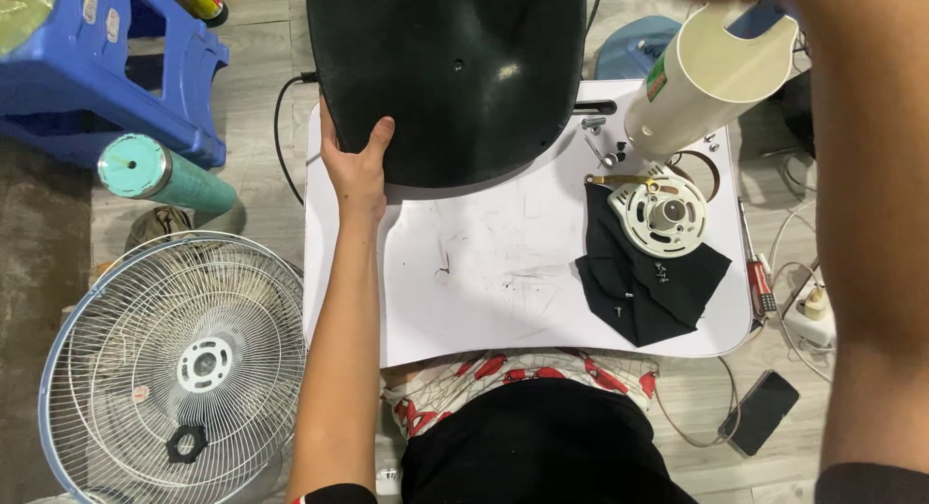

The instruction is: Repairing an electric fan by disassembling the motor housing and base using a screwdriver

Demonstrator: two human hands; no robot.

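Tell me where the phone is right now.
In the head view the phone lies on the floor at lower right, just beyond the white table's near right corner, below the power strip, with a cable running to it.

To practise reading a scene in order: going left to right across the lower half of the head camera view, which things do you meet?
White wire fan guard → left hand's forearm → white table → black cloth → red-handled screwdriver → black phone.

Single head view, looking steeply down, close above white tabletop (pixel 503 272), floor around
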